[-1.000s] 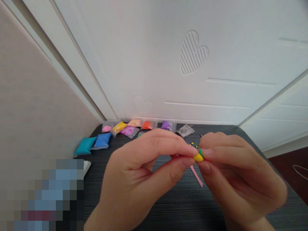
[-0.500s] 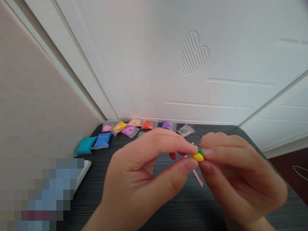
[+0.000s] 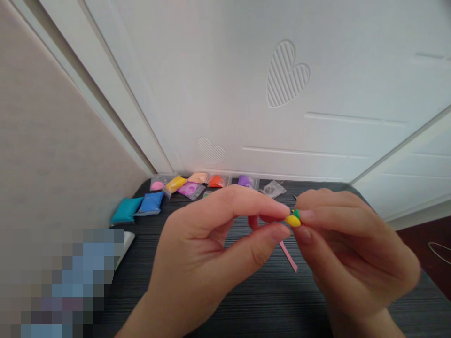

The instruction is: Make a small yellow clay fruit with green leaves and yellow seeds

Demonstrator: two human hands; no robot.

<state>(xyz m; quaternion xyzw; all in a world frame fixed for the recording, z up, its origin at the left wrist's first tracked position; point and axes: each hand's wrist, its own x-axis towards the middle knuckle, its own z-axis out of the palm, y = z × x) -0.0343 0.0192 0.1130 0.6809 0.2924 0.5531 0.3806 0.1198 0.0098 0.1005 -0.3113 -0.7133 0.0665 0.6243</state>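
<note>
Both my hands meet above a dark striped table (image 3: 246, 300). Between their fingertips sits a small yellow clay piece (image 3: 292, 220) with a green bit on top. My left hand (image 3: 211, 253) pinches it from the left with thumb and forefinger. My right hand (image 3: 348, 253) pinches it from the right, fingers curled. A pink strip-like tool (image 3: 289, 257) shows just below the fingers; whether it lies on the table or is held I cannot tell.
Several small bags of coloured clay lie along the table's far edge: teal (image 3: 126, 210), blue (image 3: 151, 203), yellow (image 3: 175, 184), pink, orange (image 3: 216, 181), purple (image 3: 244, 180). A white panelled wall with heart reliefs stands behind. A blurred patch covers the lower left.
Both hands have risen slightly with the clay piece; the pinch is otherwise the same.
</note>
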